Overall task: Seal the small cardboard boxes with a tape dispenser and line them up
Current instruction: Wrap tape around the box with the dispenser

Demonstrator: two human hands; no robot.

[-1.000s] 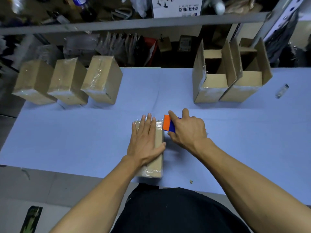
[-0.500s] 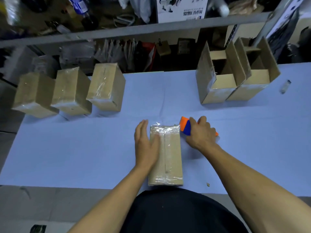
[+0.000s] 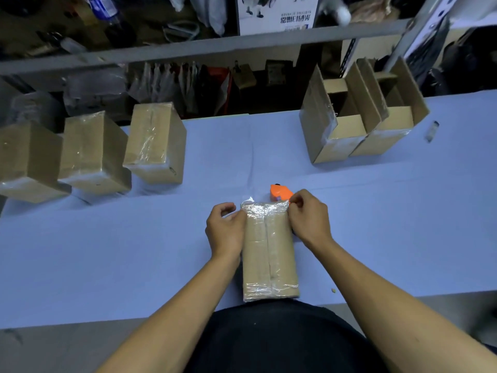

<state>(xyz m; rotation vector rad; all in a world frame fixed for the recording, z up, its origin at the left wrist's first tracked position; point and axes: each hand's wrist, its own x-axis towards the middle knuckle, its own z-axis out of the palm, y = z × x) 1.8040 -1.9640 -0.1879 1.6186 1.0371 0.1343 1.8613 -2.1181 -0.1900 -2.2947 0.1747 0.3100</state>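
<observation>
Blue worktop (image 3: 107,251) below cluttered shelf (image 3: 188,49); three sealed boxes (image 3: 156,142) far left, two open boxes (image 3: 363,117) far right.
Orange tape dispenser (image 3: 279,192) mostly hidden behind taped box (image 3: 269,251) at centre near edge. Left hand (image 3: 226,230) and right hand (image 3: 309,219) flanking far end of box, fingers curled, thumbs pressing its side edges; full grip not discernible.

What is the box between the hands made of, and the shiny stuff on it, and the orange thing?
The box looks like matte brown cardboard. The shiny stuff seems to be clear plastic tape: glossy and wrinkled. The orange thing looks like hard, smooth plastic.
</observation>
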